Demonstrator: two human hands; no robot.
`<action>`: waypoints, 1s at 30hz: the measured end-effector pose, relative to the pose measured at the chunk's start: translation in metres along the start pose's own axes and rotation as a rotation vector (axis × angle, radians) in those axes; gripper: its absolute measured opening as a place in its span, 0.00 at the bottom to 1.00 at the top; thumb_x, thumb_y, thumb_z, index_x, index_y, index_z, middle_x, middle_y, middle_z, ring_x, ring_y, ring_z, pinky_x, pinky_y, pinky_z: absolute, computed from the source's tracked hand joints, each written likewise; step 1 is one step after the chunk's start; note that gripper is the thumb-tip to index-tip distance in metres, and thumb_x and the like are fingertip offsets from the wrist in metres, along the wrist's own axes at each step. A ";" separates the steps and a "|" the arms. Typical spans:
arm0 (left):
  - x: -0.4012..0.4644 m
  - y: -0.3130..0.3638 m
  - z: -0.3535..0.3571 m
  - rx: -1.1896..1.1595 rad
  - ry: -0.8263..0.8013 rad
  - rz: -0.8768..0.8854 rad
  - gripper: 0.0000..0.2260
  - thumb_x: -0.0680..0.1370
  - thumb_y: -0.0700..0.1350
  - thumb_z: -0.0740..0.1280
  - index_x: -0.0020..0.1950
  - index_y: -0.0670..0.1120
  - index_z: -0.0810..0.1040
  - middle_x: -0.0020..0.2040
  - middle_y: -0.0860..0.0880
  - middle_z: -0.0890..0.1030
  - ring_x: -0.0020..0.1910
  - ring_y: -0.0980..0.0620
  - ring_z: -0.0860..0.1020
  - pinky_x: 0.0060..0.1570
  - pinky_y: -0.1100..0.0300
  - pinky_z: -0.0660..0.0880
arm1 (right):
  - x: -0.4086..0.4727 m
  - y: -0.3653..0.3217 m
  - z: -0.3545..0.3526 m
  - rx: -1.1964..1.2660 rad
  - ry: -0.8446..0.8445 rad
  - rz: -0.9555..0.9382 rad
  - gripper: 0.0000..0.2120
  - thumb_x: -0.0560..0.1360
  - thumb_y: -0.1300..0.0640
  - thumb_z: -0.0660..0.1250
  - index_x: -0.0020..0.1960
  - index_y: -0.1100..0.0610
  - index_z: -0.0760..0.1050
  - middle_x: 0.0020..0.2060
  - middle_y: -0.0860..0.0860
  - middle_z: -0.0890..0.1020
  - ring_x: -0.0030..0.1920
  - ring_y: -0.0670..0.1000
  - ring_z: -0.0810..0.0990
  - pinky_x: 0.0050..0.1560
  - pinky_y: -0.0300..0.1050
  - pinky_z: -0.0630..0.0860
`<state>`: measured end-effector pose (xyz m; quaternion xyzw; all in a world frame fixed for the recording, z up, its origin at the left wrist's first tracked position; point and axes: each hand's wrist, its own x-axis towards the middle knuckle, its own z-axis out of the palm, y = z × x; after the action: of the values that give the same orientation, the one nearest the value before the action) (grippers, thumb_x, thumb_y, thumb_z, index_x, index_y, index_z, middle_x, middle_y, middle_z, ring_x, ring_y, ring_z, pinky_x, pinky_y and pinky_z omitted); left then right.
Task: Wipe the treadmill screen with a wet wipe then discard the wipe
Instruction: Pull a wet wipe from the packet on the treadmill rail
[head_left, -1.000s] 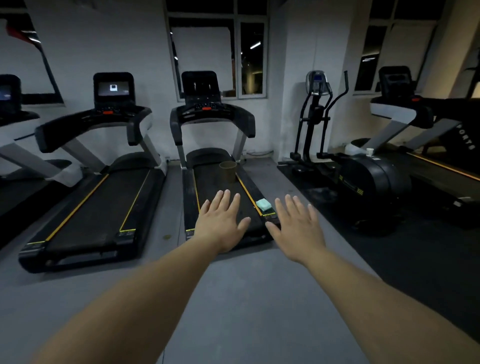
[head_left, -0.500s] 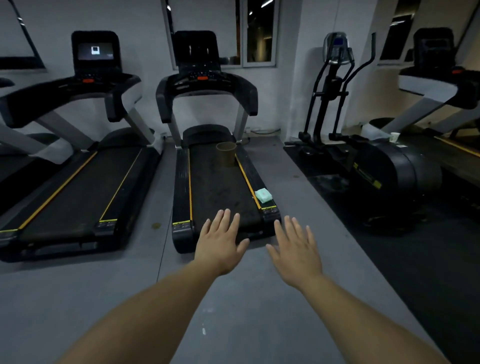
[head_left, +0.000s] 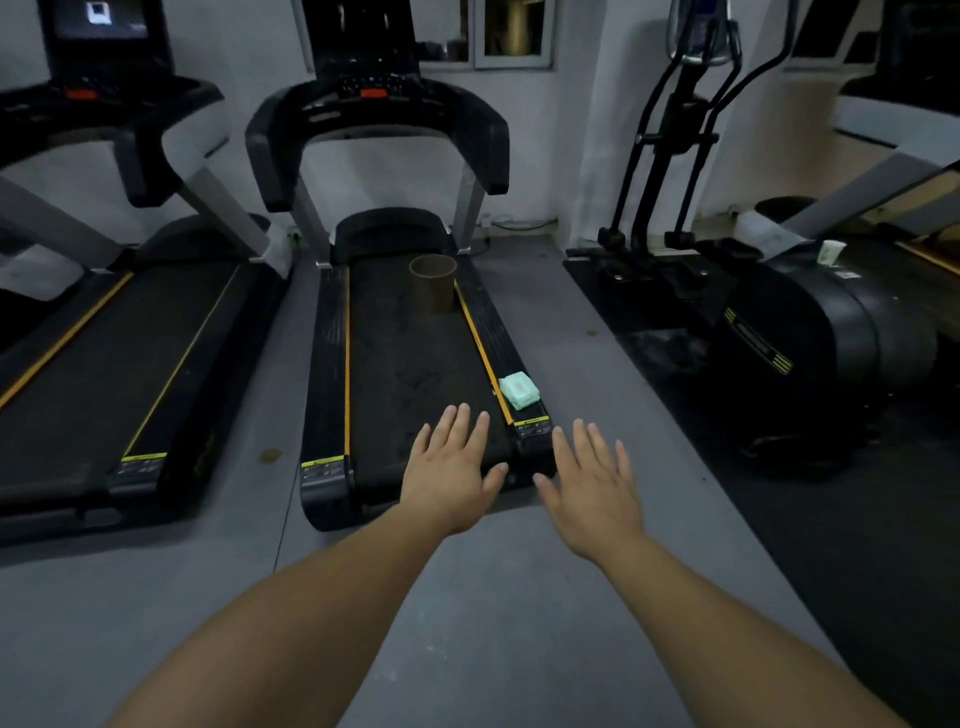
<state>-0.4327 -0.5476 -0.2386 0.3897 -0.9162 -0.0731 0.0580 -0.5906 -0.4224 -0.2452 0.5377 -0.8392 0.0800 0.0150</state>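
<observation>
The treadmill screen (head_left: 366, 31) is cropped at the top; left hand (head_left: 449, 478) and right hand (head_left: 592, 488) reach forward flat, each grip wide and empty.

The gym was dim, with a cool grey cast over the floor (head_left: 493, 597) and walls. The brightest spots were a lit screen (head_left: 98, 15) at top left and a warm glow behind the window (head_left: 511, 31). Dark machines lost detail in shadow. The frame was soft throughout, with slight motion blur. Wide-angle distortion bent the outer edges and stretched both forearms.
</observation>
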 end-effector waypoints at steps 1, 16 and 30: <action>0.023 -0.008 0.003 0.000 -0.010 0.003 0.33 0.83 0.64 0.49 0.84 0.51 0.44 0.85 0.47 0.44 0.83 0.50 0.40 0.80 0.45 0.43 | 0.022 0.001 0.005 0.007 0.005 0.008 0.33 0.84 0.38 0.50 0.83 0.53 0.49 0.83 0.56 0.52 0.83 0.55 0.46 0.81 0.59 0.43; 0.309 -0.064 0.063 0.000 -0.149 -0.006 0.33 0.83 0.64 0.49 0.84 0.51 0.43 0.85 0.47 0.43 0.82 0.50 0.39 0.80 0.45 0.44 | 0.302 0.064 0.088 0.058 -0.082 0.050 0.33 0.84 0.39 0.51 0.83 0.53 0.50 0.83 0.56 0.53 0.83 0.55 0.48 0.81 0.59 0.45; 0.541 -0.093 0.142 -0.028 -0.254 -0.066 0.34 0.83 0.63 0.50 0.84 0.51 0.42 0.84 0.47 0.42 0.82 0.49 0.39 0.80 0.46 0.42 | 0.527 0.142 0.170 0.047 -0.264 0.002 0.34 0.82 0.38 0.41 0.83 0.52 0.47 0.83 0.56 0.49 0.83 0.56 0.44 0.81 0.59 0.43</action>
<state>-0.7630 -0.9901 -0.3679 0.4065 -0.9017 -0.1363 -0.0555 -0.9309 -0.8644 -0.3714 0.5431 -0.8322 0.0283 -0.1082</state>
